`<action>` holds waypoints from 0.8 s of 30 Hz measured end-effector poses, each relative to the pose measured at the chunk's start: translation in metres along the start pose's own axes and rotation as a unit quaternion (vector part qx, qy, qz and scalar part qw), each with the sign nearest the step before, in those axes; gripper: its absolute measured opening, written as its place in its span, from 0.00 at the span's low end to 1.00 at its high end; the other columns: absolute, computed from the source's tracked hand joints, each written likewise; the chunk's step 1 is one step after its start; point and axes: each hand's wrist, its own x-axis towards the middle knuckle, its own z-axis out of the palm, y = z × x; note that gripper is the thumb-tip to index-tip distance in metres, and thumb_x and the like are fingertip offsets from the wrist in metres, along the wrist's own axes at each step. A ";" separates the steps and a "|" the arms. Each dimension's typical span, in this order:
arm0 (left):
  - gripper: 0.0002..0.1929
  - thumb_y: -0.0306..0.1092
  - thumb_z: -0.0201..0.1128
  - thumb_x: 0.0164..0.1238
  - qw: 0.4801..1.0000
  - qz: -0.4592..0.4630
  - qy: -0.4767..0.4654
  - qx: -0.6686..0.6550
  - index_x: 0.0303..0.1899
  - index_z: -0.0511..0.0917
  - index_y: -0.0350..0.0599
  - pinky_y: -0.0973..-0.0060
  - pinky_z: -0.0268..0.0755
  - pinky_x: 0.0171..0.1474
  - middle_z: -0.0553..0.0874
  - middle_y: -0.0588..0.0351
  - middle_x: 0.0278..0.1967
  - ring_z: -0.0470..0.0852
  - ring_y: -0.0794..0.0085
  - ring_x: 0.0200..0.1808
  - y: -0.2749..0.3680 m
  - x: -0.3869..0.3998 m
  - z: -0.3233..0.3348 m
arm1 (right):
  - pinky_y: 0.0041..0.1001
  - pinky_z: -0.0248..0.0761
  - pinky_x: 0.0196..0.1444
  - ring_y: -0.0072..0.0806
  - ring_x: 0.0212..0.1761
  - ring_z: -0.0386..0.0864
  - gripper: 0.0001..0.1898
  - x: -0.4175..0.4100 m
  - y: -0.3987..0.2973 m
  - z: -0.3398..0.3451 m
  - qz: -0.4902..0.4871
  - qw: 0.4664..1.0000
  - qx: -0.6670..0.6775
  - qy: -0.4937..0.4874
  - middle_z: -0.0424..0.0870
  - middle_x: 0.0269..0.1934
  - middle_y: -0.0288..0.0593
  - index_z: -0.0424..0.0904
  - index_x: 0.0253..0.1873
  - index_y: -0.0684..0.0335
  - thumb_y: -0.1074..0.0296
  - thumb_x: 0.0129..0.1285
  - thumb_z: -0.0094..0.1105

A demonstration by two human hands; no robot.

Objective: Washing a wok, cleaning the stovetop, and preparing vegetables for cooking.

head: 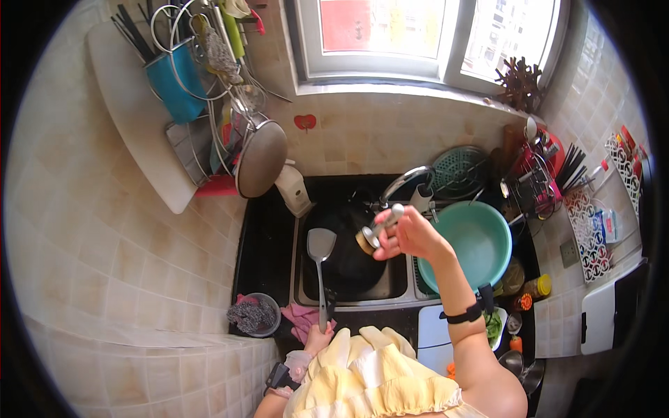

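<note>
My left hand (318, 339) grips the end of a long-handled metal wok spatula (321, 245), its blade reaching out above the sink. In my right hand (405, 235) is a dish brush (370, 237) with a pale handle and tan bristles, held in the air right of the spatula. Beneath both tools a dark wok (350, 274) sits in the stainless steel sink (400, 285). The chrome faucet (407, 180) arches just beyond my right hand. A pink cloth (301, 320) lies beside my left hand at the counter's front.
A green basin (470, 245) stands right of the sink. A tub with steel wool (253, 313) is at front left. A soap dispenser (292, 188) stands behind the sink's left corner. A white cutting board (434, 334) lies at front right. A sieve (264, 159) hangs from the wall rack.
</note>
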 end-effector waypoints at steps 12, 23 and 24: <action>0.14 0.30 0.61 0.60 0.977 -0.061 -0.086 -0.184 0.20 0.64 0.49 0.79 0.60 0.27 0.70 0.68 0.18 0.66 0.85 0.24 -0.016 0.000 0.017 | 0.41 0.82 0.36 0.50 0.38 0.84 0.30 0.258 -0.014 -0.025 -0.142 0.975 0.029 0.169 0.75 0.29 0.49 0.52 0.57 0.72 0.49 0.68 0.50; 0.12 0.27 0.59 0.58 0.973 -0.069 -0.091 -0.201 0.21 0.65 0.50 0.81 0.60 0.29 0.68 0.70 0.20 0.65 0.86 0.25 -0.007 -0.004 0.010 | 0.33 0.78 0.24 0.43 0.25 0.83 0.25 0.337 0.004 -0.004 -0.218 0.916 -0.002 0.336 0.78 0.30 0.55 0.49 0.59 0.65 0.58 0.69 0.50; 0.12 0.27 0.59 0.58 0.973 -0.070 -0.092 -0.201 0.21 0.65 0.50 0.81 0.60 0.29 0.68 0.70 0.20 0.65 0.86 0.25 -0.005 -0.004 0.010 | 0.32 0.77 0.23 0.42 0.24 0.82 0.24 0.341 0.005 -0.008 -0.228 0.914 -0.014 0.335 0.78 0.31 0.57 0.49 0.59 0.65 0.58 0.69 0.49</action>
